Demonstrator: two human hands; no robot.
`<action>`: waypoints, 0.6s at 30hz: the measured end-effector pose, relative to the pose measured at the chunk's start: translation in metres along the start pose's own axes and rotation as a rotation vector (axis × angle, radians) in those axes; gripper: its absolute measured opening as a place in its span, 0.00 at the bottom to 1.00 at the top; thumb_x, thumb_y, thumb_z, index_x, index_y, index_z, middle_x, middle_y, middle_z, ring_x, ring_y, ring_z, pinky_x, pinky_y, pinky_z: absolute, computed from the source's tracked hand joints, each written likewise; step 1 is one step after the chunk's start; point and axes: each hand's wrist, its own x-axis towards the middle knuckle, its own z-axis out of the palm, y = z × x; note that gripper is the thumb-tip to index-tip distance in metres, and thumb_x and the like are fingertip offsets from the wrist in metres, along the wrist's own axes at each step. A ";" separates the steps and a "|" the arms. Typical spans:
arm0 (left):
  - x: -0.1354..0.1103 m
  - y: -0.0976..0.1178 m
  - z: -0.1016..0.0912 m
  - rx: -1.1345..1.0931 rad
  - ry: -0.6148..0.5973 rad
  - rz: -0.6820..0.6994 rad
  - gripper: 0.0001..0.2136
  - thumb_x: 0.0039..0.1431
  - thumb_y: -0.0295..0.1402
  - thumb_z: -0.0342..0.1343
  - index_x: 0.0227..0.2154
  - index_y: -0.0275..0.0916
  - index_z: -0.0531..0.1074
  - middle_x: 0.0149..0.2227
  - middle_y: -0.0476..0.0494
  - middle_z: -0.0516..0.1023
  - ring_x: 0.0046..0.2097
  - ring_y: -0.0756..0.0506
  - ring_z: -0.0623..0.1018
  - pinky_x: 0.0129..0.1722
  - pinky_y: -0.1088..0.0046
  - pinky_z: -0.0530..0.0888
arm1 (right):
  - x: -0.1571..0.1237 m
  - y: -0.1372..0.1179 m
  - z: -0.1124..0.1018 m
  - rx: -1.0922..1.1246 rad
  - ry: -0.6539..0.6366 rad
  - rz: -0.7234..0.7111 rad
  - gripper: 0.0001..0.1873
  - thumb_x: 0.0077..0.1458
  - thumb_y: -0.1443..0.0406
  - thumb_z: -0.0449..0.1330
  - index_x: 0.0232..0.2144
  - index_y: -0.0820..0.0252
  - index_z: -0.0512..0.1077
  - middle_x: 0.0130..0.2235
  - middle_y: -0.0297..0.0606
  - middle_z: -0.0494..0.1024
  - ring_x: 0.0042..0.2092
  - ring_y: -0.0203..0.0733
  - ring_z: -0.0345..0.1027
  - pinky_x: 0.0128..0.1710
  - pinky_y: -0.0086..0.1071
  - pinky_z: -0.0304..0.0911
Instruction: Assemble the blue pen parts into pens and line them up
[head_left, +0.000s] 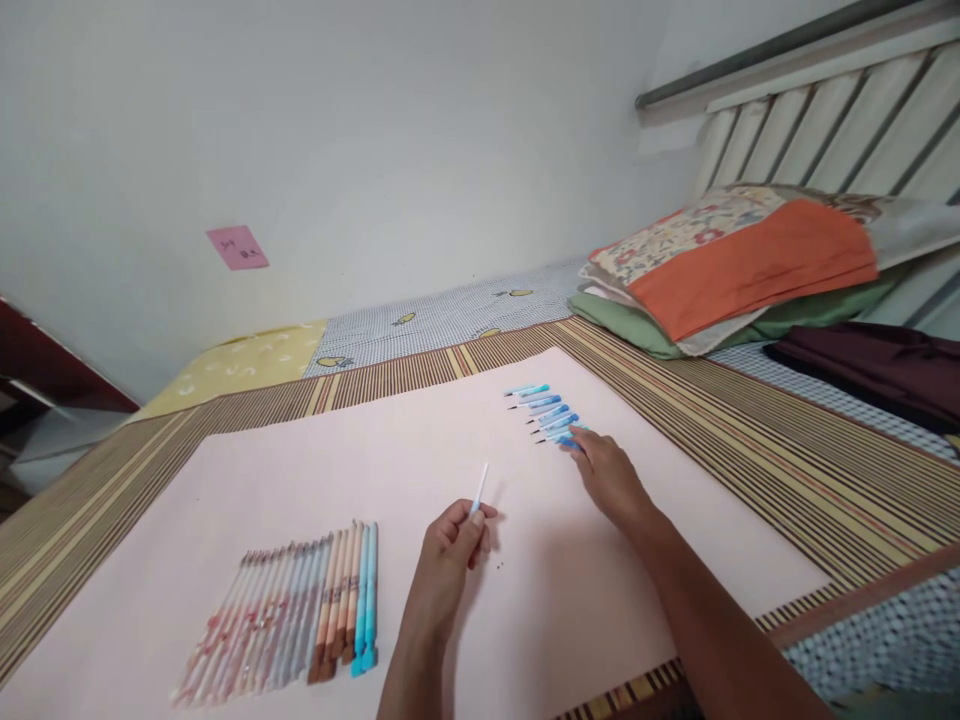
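The left grip (450, 545) is clenching around a thin stick (478, 490). The stick is white with a blue bottom, and it is poking up and away from the top of the fingers. The right grip (609, 475) is lying flat, just right of the left one and a bit farther out. Its fingertips are touching the nearest piece in a row of small blue pieces (544, 408). I cannot tell if it is pinching that piece or only resting on it. The other blue pieces are lying side by side just past those fingertips. A row of pens (300, 610) is lying close together to the left of the left grip, well apart from it. Both grips are hovering over a big pink sheet (375, 470), which is lying on a striped mat (750, 420) on a bed. Pillows (750, 260) are sitting far off, beyond the right grip.
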 end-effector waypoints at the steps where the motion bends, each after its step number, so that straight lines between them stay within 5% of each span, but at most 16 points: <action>1: 0.000 0.000 0.000 -0.001 0.002 0.000 0.17 0.61 0.47 0.57 0.38 0.36 0.75 0.25 0.51 0.66 0.27 0.51 0.60 0.28 0.74 0.57 | -0.001 0.002 0.003 -0.039 -0.027 -0.014 0.17 0.63 0.67 0.51 0.49 0.59 0.74 0.56 0.46 0.77 0.50 0.55 0.70 0.49 0.45 0.64; 8: 0.000 -0.001 0.002 0.001 -0.009 -0.009 0.17 0.61 0.48 0.57 0.38 0.36 0.75 0.25 0.52 0.66 0.27 0.51 0.61 0.28 0.75 0.57 | -0.015 0.010 0.000 0.080 0.041 -0.045 0.15 0.61 0.65 0.52 0.47 0.57 0.75 0.52 0.45 0.79 0.52 0.53 0.71 0.51 0.44 0.65; 15: 0.000 0.002 0.003 0.003 -0.002 -0.004 0.17 0.61 0.47 0.57 0.39 0.36 0.75 0.25 0.51 0.66 0.26 0.51 0.61 0.28 0.75 0.58 | -0.019 0.016 -0.009 0.569 0.252 0.452 0.16 0.58 0.55 0.58 0.41 0.60 0.76 0.35 0.41 0.81 0.36 0.46 0.75 0.37 0.36 0.68; 18: -0.001 0.001 0.002 0.003 -0.009 -0.001 0.17 0.61 0.47 0.57 0.39 0.36 0.75 0.25 0.52 0.66 0.26 0.52 0.61 0.28 0.75 0.58 | -0.019 0.020 -0.006 0.776 0.355 0.516 0.17 0.56 0.55 0.59 0.41 0.61 0.75 0.34 0.41 0.80 0.35 0.43 0.75 0.37 0.35 0.69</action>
